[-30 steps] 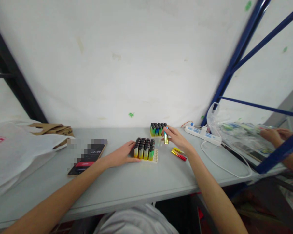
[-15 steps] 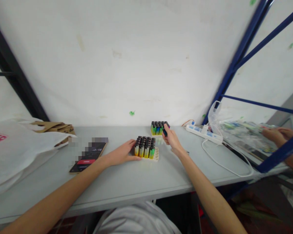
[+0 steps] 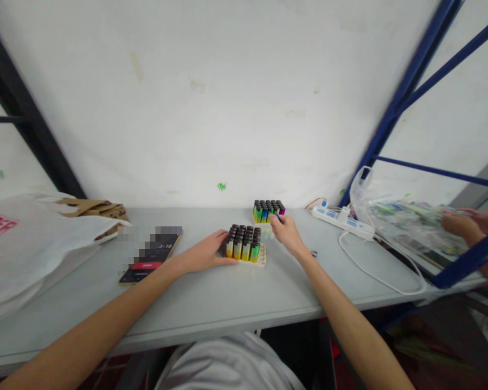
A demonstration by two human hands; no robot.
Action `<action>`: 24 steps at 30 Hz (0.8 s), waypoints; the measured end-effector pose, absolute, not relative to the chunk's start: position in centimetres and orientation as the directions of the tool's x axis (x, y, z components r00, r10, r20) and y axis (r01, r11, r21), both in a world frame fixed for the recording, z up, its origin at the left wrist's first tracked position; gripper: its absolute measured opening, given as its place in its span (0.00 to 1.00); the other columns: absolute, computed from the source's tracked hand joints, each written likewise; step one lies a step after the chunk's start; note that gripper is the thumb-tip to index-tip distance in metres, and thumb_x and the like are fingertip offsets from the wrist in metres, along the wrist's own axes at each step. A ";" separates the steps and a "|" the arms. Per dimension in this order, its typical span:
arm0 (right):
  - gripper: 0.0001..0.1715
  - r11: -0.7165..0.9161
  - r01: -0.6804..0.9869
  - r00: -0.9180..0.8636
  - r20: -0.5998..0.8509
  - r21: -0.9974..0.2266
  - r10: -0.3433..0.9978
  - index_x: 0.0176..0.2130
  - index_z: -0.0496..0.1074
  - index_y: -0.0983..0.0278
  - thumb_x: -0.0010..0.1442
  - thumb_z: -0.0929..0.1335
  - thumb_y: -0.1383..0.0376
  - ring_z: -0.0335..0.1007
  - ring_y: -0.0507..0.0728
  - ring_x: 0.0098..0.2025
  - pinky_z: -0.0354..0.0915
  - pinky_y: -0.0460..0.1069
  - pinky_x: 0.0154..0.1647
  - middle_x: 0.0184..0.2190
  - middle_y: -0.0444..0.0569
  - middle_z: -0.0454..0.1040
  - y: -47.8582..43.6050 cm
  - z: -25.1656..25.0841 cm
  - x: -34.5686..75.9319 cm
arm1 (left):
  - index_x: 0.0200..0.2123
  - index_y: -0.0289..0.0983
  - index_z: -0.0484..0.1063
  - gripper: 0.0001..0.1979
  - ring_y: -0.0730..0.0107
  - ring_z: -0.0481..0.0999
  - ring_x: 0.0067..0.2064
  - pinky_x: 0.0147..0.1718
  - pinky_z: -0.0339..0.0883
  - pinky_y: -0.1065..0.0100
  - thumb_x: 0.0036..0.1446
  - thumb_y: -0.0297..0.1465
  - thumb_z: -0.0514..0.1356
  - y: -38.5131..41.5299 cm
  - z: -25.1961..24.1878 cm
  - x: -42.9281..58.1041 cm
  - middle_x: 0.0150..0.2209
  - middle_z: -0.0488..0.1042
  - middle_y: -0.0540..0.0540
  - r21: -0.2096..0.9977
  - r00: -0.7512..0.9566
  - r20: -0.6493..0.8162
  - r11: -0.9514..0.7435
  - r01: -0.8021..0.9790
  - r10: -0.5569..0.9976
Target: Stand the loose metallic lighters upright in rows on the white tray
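Several black-topped lighters (image 3: 242, 244) in yellow and green stand upright in rows in a pale holder (image 3: 262, 255), whose right-hand column has bare slots. My left hand (image 3: 207, 252) grips the left side of this block, fingers behind and thumb along its front. Farther back, a second block of multicoloured lighters (image 3: 264, 211) stands near the wall. My right hand (image 3: 286, 232) is just in front of that rear block, its fingers closed in a pinch on a small dark-blue item, probably a lighter, mostly hidden by the fingers.
A phone (image 3: 154, 257) lies at left beside a white plastic bag (image 3: 20, 244) and brown cardboard (image 3: 93, 210). A power strip (image 3: 341, 222) with a white cable (image 3: 374, 277) lies at right. Beyond the blue frame (image 3: 390, 119), another person's hands (image 3: 463, 222) are over plastic packets.
My right hand has lowered and turned, and the dark item in it now shows less. My left hand stays on the front block. The view has shifted slightly.
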State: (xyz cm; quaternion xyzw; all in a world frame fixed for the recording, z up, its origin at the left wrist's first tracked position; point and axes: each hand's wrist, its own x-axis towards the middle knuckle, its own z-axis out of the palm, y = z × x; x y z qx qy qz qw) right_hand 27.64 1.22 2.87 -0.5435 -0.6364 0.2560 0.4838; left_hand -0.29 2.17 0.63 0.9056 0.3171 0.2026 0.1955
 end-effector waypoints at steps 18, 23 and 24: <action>0.30 0.381 0.593 -0.034 0.451 -0.710 0.892 0.19 0.56 0.61 0.62 0.62 0.44 0.51 0.51 0.24 0.46 0.49 0.26 0.18 0.42 0.55 0.2 3.5 27.3 | 0.63 0.38 0.64 0.38 0.49 0.69 0.62 0.65 0.61 0.52 0.57 0.53 0.66 1.8 0.9 -0.1 0.61 0.68 0.37 0.478 0.713 0.228 -0.714 0.512 0.663; 0.29 0.393 0.592 -0.046 0.457 -0.703 0.888 0.19 0.54 0.60 0.62 0.63 0.46 0.50 0.51 0.24 0.45 0.49 0.26 0.18 0.42 0.53 0.1 3.6 27.1 | 0.64 0.39 0.63 0.38 0.49 0.69 0.63 0.65 0.61 0.52 0.57 0.53 0.65 1.8 0.8 -0.2 0.62 0.68 0.38 0.482 0.714 0.238 -0.718 0.501 0.658; 0.28 0.387 0.593 -0.048 0.449 -0.707 0.892 0.19 0.54 0.60 0.61 0.62 0.47 0.49 0.51 0.24 0.45 0.49 0.26 0.18 0.42 0.52 0.1 3.6 27.0 | 0.64 0.39 0.63 0.38 0.49 0.69 0.63 0.65 0.61 0.52 0.57 0.53 0.65 1.8 0.8 -0.2 0.62 0.68 0.38 0.481 0.716 0.244 -0.722 0.497 0.655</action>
